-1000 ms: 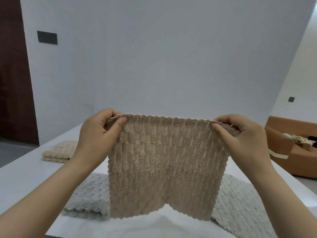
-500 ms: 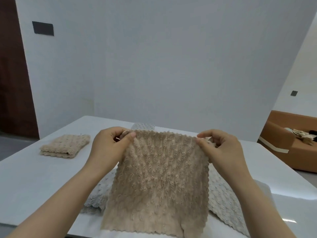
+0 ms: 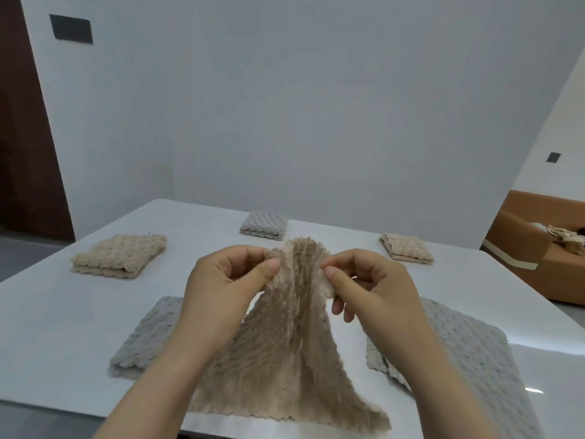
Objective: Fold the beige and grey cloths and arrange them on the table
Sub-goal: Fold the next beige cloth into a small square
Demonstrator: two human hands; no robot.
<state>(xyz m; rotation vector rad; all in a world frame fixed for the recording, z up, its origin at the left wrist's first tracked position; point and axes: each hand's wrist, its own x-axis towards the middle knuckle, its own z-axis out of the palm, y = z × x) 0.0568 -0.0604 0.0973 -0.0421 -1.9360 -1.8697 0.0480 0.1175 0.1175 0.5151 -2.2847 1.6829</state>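
We pinch the top of the beige cloth (image 3: 285, 353) with our left hand (image 3: 221, 280) and right hand (image 3: 370, 286), close together.

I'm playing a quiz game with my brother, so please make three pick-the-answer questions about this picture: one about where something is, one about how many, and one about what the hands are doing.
1. Where is the folded grey cloth?
A. on the far side of the table
B. under the table
C. on the floor

2. How many folded beige cloths lie on the table?
A. one
B. two
C. four

3. What is happening to the unfolded beige cloth?
A. it lies flat, untouched
B. it is rolled into a ball
C. the left hand and the right hand pinch its top

Answers:
1 A: it sits near the table's far edge.
2 B: one lies at the far left and one at the far right.
3 C: thumbs and fingers of both hands pinch its top edge, close together.
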